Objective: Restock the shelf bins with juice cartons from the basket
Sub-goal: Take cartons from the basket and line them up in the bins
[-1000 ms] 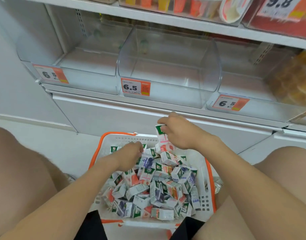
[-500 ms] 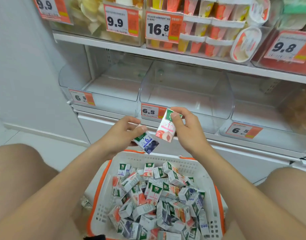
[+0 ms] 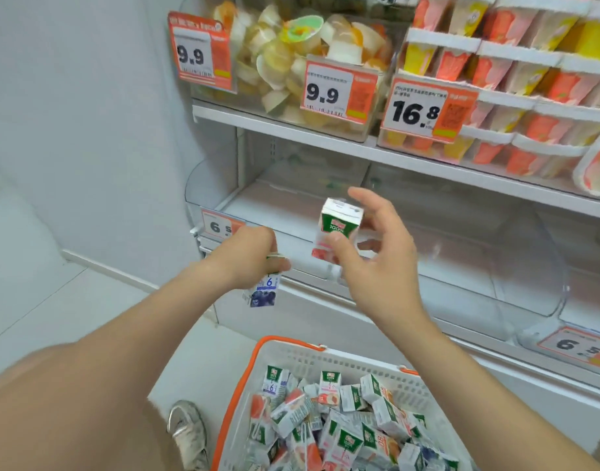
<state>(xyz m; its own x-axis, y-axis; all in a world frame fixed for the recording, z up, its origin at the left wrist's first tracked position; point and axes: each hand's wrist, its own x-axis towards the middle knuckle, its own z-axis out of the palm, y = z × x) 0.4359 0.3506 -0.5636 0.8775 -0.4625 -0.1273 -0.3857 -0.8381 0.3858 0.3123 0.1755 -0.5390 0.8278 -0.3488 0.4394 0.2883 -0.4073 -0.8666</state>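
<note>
My right hand [image 3: 373,253] holds a small pink-and-green juice carton [image 3: 336,229] upright, raised in front of the leftmost clear shelf bin [image 3: 257,212]. My left hand [image 3: 251,258] grips a blue blueberry carton [image 3: 262,292] by its top, so it hangs down below the bin's front edge. A white basket with orange rim [image 3: 291,351] stands on the floor below, holding several mixed juice cartons [image 3: 339,433]. The clear bins on this shelf [image 3: 461,253] look bare inside.
The shelf above carries fruit cups [image 3: 291,59] and stacked dessert cups [image 3: 516,79] behind orange price tags. A white wall lies to the left. My knees and one shoe [image 3: 186,433] flank the basket.
Both hands have lifted out of the basket with one carton each and risen toward the left bin. The view has tilted upward and to the left.
</note>
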